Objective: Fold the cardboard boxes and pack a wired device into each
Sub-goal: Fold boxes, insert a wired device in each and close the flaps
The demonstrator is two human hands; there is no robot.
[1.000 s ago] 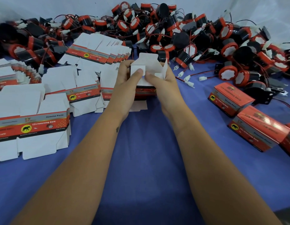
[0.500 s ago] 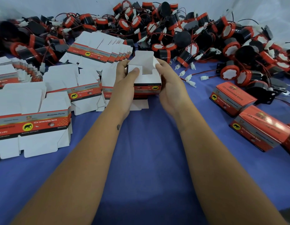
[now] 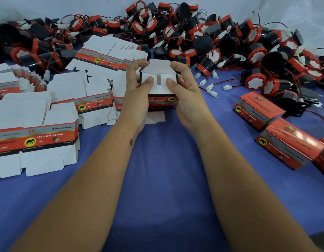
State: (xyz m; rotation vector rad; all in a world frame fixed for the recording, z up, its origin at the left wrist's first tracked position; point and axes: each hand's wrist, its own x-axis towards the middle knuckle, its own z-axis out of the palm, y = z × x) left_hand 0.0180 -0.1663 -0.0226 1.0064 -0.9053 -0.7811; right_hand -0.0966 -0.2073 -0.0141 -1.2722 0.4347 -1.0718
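Two thumbs pressed the box [image 3: 162,88] flaps inward as my left hand [image 3: 137,91] and right hand [image 3: 186,91] gripped it; uneven pressure risked creasing them.

Matt white cardboard box [image 3: 158,90]

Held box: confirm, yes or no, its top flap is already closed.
No: the top flap of the box stands open while both thumbs press the side flaps.

Both forearms reach forward, close together. The left hand [image 3: 137,91] and right hand [image 3: 186,91] have fingers curled, thumbs pressing inward.
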